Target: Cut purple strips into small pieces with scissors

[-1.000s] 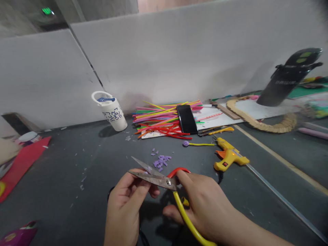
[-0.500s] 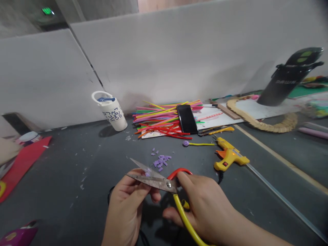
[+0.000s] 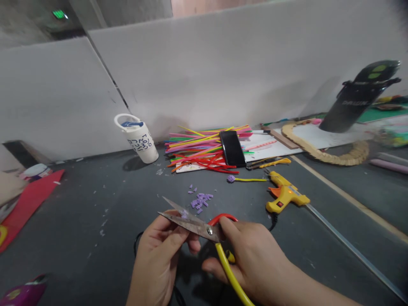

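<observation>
My right hand (image 3: 255,255) grips a pair of scissors (image 3: 194,227) with one red and one yellow handle. Their blades are parted and point left, over the fingers of my left hand (image 3: 162,250). Between the blades shows a small purple piece (image 3: 183,213), pinched in my left fingertips and partly hidden by the metal. Just beyond, a little heap of cut purple bits (image 3: 201,200) lies on the dark table. Farther back rests a yellow stem with a purple ball (image 3: 231,179) on its end.
A yellow glue gun (image 3: 287,193) lies at the right, with a clear rod stretching from it. Behind are colourful pipe cleaners (image 3: 194,146), a phone (image 3: 233,148), a white cup (image 3: 142,142) and a black bottle (image 3: 349,102). Red sheet material (image 3: 32,204) is at the left.
The scissor blades have come slightly closer together, and the yellow handle has swung a little to the left. My left hand has hardly moved.
</observation>
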`<state>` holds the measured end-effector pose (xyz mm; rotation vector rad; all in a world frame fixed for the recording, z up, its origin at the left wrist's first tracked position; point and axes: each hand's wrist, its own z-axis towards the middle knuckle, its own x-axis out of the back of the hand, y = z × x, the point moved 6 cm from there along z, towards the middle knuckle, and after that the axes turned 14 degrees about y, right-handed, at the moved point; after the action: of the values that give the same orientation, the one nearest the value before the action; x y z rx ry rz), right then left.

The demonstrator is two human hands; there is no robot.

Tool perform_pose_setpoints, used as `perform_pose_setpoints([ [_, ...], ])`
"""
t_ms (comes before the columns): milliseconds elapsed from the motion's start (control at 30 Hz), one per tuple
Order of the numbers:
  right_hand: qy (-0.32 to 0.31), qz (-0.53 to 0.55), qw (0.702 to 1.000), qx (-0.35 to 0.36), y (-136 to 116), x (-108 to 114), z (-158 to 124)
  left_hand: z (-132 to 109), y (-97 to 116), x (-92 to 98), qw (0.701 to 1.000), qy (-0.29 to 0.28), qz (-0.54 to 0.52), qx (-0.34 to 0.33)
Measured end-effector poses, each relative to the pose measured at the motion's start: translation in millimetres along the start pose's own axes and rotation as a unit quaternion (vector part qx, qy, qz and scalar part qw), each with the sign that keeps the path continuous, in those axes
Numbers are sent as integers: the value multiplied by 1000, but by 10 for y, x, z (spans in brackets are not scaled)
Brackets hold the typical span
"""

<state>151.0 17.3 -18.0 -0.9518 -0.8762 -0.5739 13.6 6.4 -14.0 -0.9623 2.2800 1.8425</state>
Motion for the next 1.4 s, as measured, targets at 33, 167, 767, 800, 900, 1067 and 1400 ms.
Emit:
perform_pose_setpoints([
  [33, 1, -1, 1000, 1, -1, 1, -2, 0, 3, -5, 1000, -3, 3, -1],
  [167, 9, -4, 1000, 4, -2, 1, -15, 8, 1, -12, 1000, -13, 11, -1],
  [767, -11, -18, 1000, -13, -2, 2, 8, 40, -9, 8, 1000, -17, 19, 1],
  [800, -14, -16, 1000, -15, -4, 3, 8, 41, -9, 9, 1000, -16, 20, 0],
  [900, -20, -11, 1000, -19, -9, 1, 3, 37, -11, 7, 1000, -16, 25, -2],
  [1067, 11, -18, 1000, -2, 0, 7, 1, 34, -12, 9, 1000, -6, 22, -2],
  [1400, -9, 101, 992, -81, 62, 60, 53, 13, -41, -20, 999, -19, 36, 27],
])
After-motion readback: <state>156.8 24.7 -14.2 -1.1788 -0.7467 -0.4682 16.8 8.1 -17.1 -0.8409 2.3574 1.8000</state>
